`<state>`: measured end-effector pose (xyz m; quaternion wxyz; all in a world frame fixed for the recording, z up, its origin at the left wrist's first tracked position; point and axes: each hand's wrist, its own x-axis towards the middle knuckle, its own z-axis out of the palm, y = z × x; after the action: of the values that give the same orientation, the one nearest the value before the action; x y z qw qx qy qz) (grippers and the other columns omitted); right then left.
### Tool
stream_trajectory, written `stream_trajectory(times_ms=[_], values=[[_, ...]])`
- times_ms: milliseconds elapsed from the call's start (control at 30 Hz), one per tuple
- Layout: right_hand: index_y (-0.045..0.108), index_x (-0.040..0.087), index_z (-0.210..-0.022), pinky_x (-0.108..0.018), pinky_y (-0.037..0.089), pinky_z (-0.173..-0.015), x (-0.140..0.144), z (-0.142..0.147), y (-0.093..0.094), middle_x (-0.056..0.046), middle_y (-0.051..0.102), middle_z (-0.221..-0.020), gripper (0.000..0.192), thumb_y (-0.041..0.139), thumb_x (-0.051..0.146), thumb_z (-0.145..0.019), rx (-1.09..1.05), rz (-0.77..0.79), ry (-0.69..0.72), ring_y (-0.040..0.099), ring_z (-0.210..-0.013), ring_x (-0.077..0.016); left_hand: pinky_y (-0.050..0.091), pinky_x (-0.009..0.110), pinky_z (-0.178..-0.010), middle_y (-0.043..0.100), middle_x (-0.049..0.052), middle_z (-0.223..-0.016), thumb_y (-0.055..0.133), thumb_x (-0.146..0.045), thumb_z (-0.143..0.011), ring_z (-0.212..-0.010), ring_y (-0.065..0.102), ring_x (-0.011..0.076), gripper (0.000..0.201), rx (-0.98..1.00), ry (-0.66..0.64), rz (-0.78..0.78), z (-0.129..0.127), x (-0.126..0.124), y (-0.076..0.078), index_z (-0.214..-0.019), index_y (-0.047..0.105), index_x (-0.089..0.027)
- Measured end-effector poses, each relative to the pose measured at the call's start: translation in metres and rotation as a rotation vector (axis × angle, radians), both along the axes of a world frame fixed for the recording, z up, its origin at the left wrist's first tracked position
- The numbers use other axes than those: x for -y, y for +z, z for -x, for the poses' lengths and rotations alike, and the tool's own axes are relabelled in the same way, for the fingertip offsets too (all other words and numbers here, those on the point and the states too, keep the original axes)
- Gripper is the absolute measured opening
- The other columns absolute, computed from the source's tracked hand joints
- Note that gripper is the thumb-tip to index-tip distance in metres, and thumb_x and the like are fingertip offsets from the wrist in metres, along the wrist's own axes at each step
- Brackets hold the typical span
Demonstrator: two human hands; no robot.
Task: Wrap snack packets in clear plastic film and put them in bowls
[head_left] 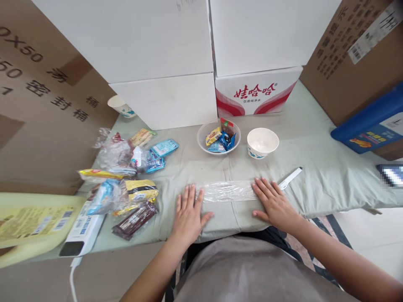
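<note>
My left hand [189, 213] lies flat with fingers spread at the left end of a clear plastic strip [227, 191], which looks like folded cling film or a flattened bag. Across from it, my right hand [273, 203] rests flat on the strip's right end, fingers apart. A white utility knife [291, 178] lies just beyond my right fingertips. Behind the strip stands a clear plastic bowl [201, 140] with several wrapped snacks [224, 139] in it. To the bowl's right is a white paper bowl [262, 143] with a blue pattern near its base.
Packaged snacks [135, 220] and crumpled clear wrappers [113, 153] crowd the left. A white power strip [82, 230] and yellow jug [40, 224] sit at the near left. White boxes [163, 100] wall the back. A blue container [368, 121] and phone [392, 175] are right.
</note>
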<state>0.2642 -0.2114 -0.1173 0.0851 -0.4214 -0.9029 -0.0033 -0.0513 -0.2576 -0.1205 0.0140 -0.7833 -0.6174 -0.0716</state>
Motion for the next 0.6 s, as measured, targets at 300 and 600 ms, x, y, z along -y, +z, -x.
stream_trajectory(times_ms=[300,600], values=[[0.054,0.015,-0.13,-0.046,0.041,-0.098,0.014,-0.016,0.011,-0.016,0.057,-0.131,0.049,0.055,0.045,-0.092,-0.12,0.051,0.1,0.049,-0.121,-0.0297,0.048,0.042,-0.086,0.061,0.011,-0.11,0.046,-0.028,-0.095,-0.1,0.054,0.0256,0.026,0.213,-0.106,-0.023,-0.05,-0.009,0.023,-0.112,0.063,-0.019],[0.064,0.019,-0.104,-0.04,0.041,-0.085,0.057,-0.02,0.02,-0.009,0.065,-0.101,0.032,0.045,0.004,-0.083,-0.293,-0.058,0.19,0.056,-0.098,-0.0237,0.04,0.048,-0.099,0.058,0.011,-0.126,0.053,-0.019,-0.091,-0.118,0.049,0.0288,0.027,0.256,-0.214,-0.127,-0.077,-0.008,0.006,-0.117,0.06,-0.02]])
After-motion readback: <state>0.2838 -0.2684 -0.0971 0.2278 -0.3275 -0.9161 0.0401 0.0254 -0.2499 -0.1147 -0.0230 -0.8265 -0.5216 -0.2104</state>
